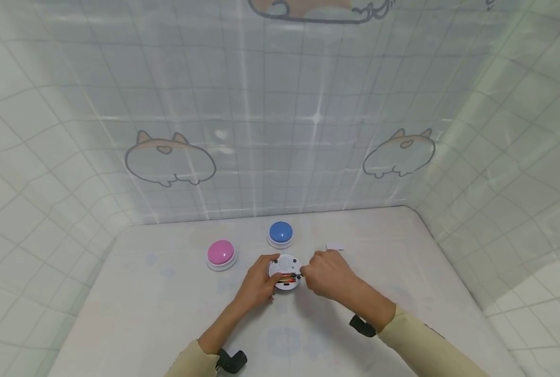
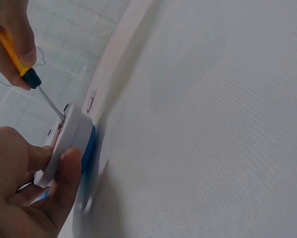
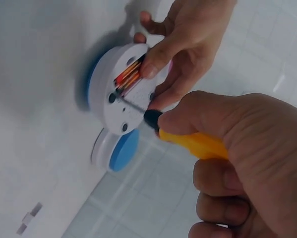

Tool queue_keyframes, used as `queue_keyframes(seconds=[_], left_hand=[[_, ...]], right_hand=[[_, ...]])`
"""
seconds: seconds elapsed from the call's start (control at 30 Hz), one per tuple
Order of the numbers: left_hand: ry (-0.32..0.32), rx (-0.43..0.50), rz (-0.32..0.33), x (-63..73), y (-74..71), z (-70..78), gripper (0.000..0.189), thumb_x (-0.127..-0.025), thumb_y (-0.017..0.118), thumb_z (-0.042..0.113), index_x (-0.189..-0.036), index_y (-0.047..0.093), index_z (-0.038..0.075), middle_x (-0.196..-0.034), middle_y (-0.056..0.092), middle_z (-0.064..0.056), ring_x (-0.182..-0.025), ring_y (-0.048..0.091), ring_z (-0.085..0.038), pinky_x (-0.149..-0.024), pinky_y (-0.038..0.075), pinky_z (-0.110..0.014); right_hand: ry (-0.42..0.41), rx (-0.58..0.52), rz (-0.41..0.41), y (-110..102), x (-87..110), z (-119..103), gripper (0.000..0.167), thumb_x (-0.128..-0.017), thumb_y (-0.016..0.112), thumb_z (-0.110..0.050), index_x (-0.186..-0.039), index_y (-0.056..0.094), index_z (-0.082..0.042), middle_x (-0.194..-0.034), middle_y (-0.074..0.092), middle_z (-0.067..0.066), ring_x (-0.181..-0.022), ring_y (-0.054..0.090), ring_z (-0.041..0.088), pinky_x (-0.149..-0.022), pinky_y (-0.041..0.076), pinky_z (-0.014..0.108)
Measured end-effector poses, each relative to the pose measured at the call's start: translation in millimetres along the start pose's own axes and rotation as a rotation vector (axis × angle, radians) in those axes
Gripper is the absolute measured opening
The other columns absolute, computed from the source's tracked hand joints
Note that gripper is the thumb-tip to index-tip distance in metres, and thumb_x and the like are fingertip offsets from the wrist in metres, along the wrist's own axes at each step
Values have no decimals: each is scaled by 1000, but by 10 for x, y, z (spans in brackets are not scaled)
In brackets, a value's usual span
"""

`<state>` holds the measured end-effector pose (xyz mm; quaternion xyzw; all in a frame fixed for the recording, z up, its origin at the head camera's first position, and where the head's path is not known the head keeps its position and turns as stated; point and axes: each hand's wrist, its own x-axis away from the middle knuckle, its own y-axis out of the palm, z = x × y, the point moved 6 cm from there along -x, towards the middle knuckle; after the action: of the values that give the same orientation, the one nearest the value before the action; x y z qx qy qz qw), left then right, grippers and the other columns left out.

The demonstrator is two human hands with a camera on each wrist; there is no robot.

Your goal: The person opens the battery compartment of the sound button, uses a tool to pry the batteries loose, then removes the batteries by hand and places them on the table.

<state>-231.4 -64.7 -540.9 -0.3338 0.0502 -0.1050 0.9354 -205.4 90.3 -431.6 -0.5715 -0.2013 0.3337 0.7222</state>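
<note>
A round white push button [image 1: 284, 264] is turned over, its base facing up and its blue dome [image 2: 90, 148] below. My left hand [image 1: 256, 284] grips it by the rim, with the thumb over the open battery compartment. Batteries [image 3: 130, 75] in red, orange and black lie in that compartment. Curled fingers of my right hand [image 1: 329, 275] hold a screwdriver [image 3: 202, 144] with a yellow handle and dark collar. Its thin metal shaft slants down, and the tip meets the end of the compartment beside the batteries.
A blue push button [image 1: 281, 232] stands dome up just behind the hands. To the left stands a pink one [image 1: 221, 252]. A small white piece [image 1: 335, 246] lies beyond my right hand. Tile-patterned sheeting [image 1: 280, 131] rises at the table's back and sides.
</note>
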Motion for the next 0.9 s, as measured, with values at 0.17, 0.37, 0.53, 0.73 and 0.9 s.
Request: queue_keyframes(seconds=[0.17,0.37,0.53,0.73,0.9], left_hand=[[1,9,0,4,-13,9,52,-96,69,14,-144,49,11,-134,54,-10,-53,55,-8,-51,49,-24],[-34,58,-2,19,-6,-46,53,-95,70,13,-144,49,11,-135,53,-12,-49,57,-9,-48,50,-26],[-52,93,-19,31,11,-81,55,-96,70,14,-146,48,12,-130,55,-11,-50,60,-11,-49,51,-27],[-68,119,-21,41,-1,-78,57,-96,70,15,-147,46,12,-116,56,-9,-51,62,-14,-49,52,-28],[-71,127,-14,55,-4,-56,57,-94,72,16,-146,48,12,-124,56,-10,-51,62,-14,-49,51,-28]], right_hand=[[14,22,-66,-17,-36,-52,9,-83,81,-26,-87,81,-18,-56,58,-2,-51,40,12,-47,34,26],[59,-177,-109,113,-30,157,14,-84,80,-26,-98,82,-25,-75,72,-7,-58,47,9,-52,41,23],[130,-425,-174,316,44,388,24,-86,79,-27,-110,80,-27,-96,77,-10,-73,57,6,-67,47,24],[197,-590,-202,474,135,535,26,-90,75,-30,-115,78,-28,-98,75,-13,-72,56,6,-69,46,27],[214,-708,-183,587,202,584,25,-92,72,-29,-117,77,-26,-101,75,-14,-74,57,6,-66,47,25]])
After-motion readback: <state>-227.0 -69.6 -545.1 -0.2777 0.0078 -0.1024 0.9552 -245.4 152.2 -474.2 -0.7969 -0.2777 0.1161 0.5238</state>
